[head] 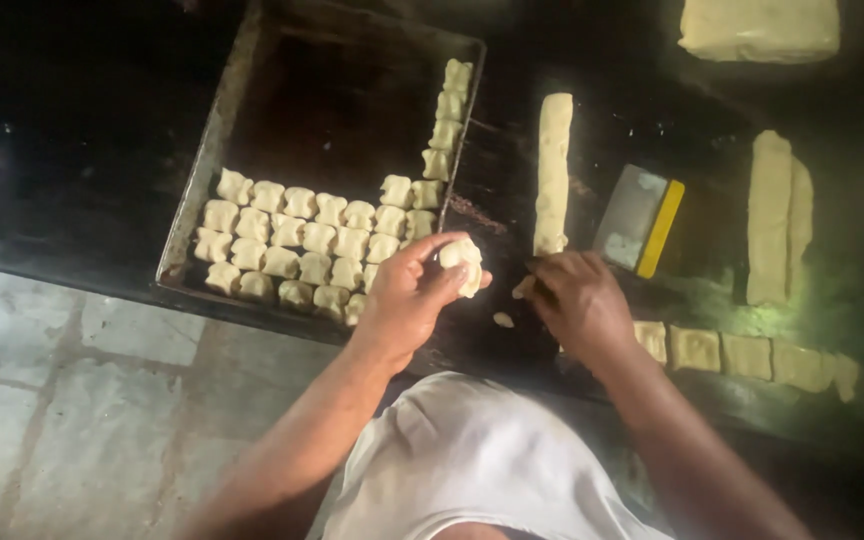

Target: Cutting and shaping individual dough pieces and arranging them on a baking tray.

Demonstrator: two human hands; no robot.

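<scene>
Dark worktop [72,150], pale stone-tiled floor [62,400] — dim, uneven light

place: probably a bakery | evidence: baking tray [214,140] of dough pieces [297,250], dough scraper [640,218], dark worktable [72,130]

The dough pieces [292,245] look soft, pale and matt. The tray [214,130] is worn, dull dark metal. The worktop [72,150] is black and faintly glossy. The scraper [630,215] has a grey metal blade and yellow plastic grip. The floor [62,400] is rough grey stone.
</scene>
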